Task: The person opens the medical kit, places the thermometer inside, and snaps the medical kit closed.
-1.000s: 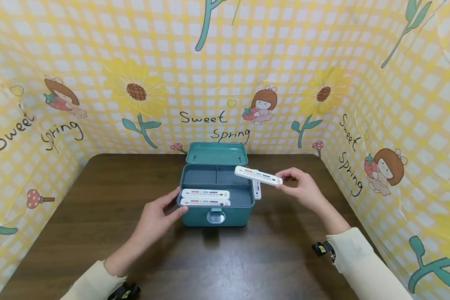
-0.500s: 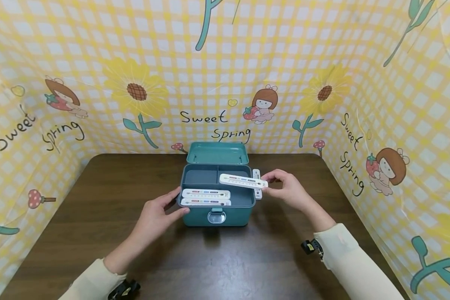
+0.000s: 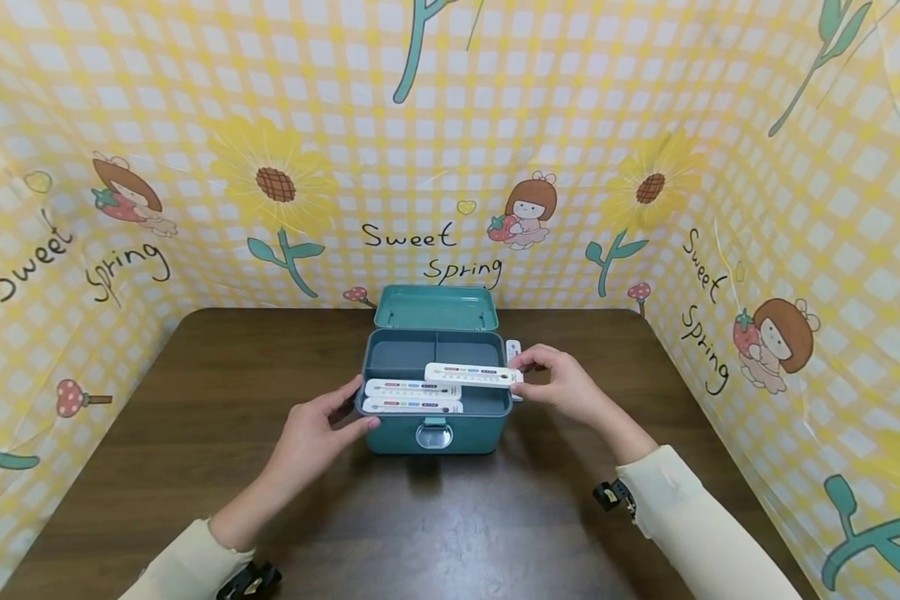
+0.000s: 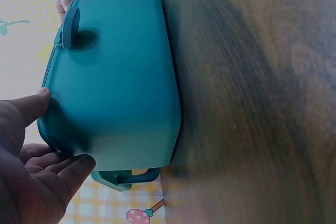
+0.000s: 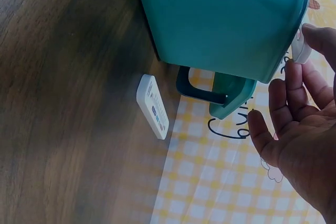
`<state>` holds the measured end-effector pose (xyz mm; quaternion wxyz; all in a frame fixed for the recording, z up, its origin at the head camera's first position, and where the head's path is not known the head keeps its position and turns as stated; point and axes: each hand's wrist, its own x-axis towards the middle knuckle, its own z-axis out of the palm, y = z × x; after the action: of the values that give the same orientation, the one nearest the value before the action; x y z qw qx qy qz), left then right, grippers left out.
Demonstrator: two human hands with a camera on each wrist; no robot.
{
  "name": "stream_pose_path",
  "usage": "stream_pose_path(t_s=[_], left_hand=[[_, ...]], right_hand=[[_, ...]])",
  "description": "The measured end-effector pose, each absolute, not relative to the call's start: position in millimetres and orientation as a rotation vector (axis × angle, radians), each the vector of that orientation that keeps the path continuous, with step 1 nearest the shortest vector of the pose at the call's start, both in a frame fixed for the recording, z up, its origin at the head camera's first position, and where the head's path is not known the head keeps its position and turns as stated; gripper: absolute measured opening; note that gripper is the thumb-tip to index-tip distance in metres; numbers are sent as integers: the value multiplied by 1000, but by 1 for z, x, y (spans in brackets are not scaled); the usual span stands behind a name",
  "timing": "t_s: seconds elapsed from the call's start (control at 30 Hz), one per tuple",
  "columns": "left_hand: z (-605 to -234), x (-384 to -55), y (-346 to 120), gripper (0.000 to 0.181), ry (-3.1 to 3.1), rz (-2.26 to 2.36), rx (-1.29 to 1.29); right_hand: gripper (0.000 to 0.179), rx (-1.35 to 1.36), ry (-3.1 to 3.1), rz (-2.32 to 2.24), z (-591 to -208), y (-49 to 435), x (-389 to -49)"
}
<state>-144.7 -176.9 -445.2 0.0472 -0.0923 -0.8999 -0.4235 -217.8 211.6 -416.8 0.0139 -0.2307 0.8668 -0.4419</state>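
Observation:
A teal storage box (image 3: pixel 465 437) with its lid (image 3: pixel 437 307) raised stands on the table. My left hand (image 3: pixel 309 431) holds its front left corner, thumb at the front rim and fingers along the left side. Two white thermometers (image 3: pixel 412 390) lie side by side in the front compartment. My right hand (image 3: pixel 566 382) pinches the right end of another white thermometer (image 3: pixel 468 375), level over the front compartment, its left end overlapping the rear one of the two. In the right wrist view, thumb and fingertips hold this thermometer (image 5: pixel 300 48) at the box rim.
One more white thermometer (image 5: pixel 153 107) lies on the dark wooden table (image 3: pixel 450 533), beside the box's right wall. Two divided rear compartments (image 3: pixel 399 351) form the back of the box. A clasp (image 3: pixel 434 435) sits on its front. Yellow checked cloth (image 3: pixel 435 150) surrounds the table.
My right hand has carried its thermometer left and down, from over the box's right rim to over the front compartment, and levelled it. The left hand stays at the corner.

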Motion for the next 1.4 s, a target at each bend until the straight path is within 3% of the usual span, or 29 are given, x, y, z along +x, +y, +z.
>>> stream_pose_path(t_s=[1.4], left_hand=[[-448, -146, -178, 81, -2732, -1321, -276]], right_hand=[[26, -1050, 2873, -843, -399, 157, -225]])
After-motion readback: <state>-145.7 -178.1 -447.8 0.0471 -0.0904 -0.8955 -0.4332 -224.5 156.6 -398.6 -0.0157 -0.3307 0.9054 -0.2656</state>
